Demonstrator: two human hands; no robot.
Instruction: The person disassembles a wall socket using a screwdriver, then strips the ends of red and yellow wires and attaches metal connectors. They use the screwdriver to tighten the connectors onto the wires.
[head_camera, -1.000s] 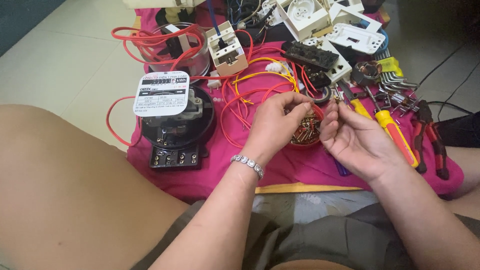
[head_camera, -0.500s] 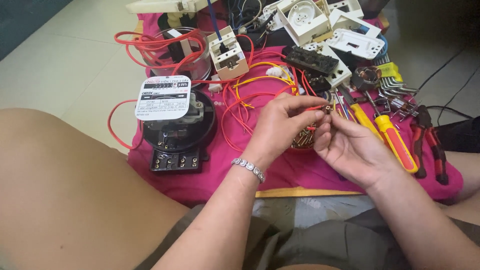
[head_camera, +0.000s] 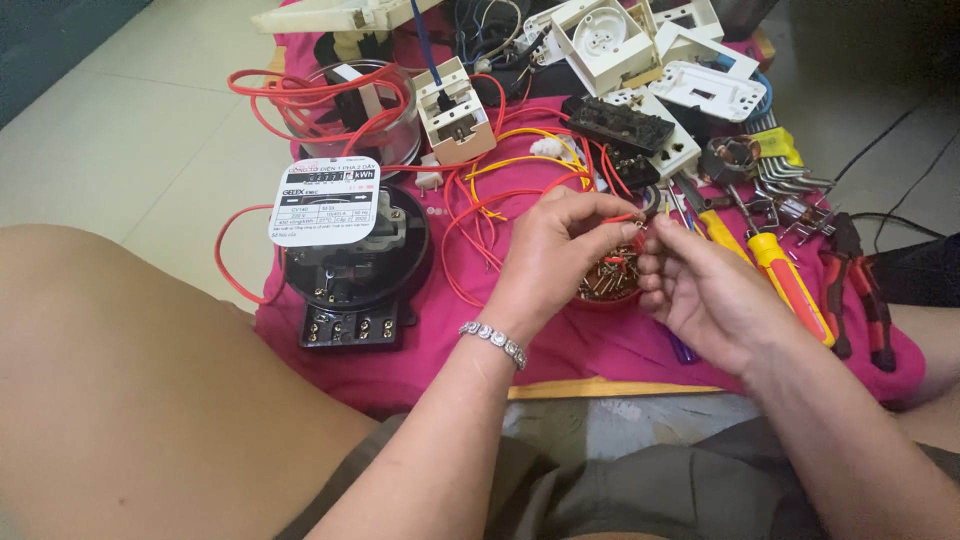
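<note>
pale tiled floor, soft daylight

Both hands, left hand and right hand, pinch a red wire above a screw dish.

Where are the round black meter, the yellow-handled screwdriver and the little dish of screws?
Round black meter (head_camera: 355, 265), head view, on its dark housing below the white label.
Yellow-handled screwdriver (head_camera: 790, 280), head view, on the handle.
Dish of screws (head_camera: 608, 280), head view, on the screws between the hands.
</note>
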